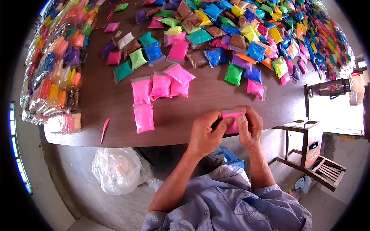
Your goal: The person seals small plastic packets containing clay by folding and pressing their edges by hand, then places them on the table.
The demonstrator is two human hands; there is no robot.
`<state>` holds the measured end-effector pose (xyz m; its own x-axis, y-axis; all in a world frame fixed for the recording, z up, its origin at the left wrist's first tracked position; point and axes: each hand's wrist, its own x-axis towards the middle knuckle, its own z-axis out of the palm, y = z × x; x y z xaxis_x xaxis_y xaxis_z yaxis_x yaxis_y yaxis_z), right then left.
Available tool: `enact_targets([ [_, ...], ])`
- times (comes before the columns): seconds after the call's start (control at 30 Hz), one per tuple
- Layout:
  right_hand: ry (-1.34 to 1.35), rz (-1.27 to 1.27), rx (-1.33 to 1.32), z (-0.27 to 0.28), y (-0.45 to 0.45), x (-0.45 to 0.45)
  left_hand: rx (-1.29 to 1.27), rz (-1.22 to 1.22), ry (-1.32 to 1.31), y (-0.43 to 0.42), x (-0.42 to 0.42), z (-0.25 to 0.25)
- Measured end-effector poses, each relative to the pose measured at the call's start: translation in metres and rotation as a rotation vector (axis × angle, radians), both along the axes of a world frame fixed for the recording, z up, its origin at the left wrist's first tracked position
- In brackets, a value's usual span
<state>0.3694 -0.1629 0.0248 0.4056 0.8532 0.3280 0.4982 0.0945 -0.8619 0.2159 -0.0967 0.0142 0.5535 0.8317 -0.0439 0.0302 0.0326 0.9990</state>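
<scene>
A small bright pink packet [232, 115] with a clear top strip is held between my two hands, over the table's near edge. My left hand [208, 129] pinches its left side, thumb on the front. On the right side, my right hand [250, 125] grips it with the thumb pressed against the pink face. The fingers behind the packet are partly hidden. To the left lie several similar pink packets [143, 118] in a loose cluster, some overlapping. One more pink packet [255, 88] rests beyond my right hand, touching the edge of a multicoloured heap.
A large heap of coloured packets [235, 40] covers the table's far side. Clear bags of coloured packets [58, 73] line the left edge. A pink plastic knife-like tool [104, 131] lies near the front edge. A wooden stool [308, 146], a flask [333, 87] and a plastic bag [116, 169] stand around.
</scene>
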Motion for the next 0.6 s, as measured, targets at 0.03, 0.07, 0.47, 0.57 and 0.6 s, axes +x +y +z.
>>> enact_targets([
  [0.03, -0.041, 0.058, 0.007, -0.001, 0.000, 0.001, -0.094, 0.016, -0.035, 0.000, 0.000, 0.001],
  [0.07, -0.041, 0.058, 0.006, 0.000, -0.001, 0.000, -0.095, 0.016, -0.035, 0.000, 0.000, 0.003],
  [0.47, 0.061, -0.152, 0.006, -0.006, 0.000, -0.006, 0.106, -0.007, 0.009, 0.001, 0.004, 0.005],
  [0.57, 0.033, -0.033, -0.016, -0.006, -0.002, -0.002, 0.029, 0.032, -0.001, 0.001, 0.003, 0.004],
  [0.6, 0.032, -0.045, -0.025, -0.005, -0.003, -0.002, 0.029, 0.018, -0.001, 0.000, 0.003, 0.004],
])
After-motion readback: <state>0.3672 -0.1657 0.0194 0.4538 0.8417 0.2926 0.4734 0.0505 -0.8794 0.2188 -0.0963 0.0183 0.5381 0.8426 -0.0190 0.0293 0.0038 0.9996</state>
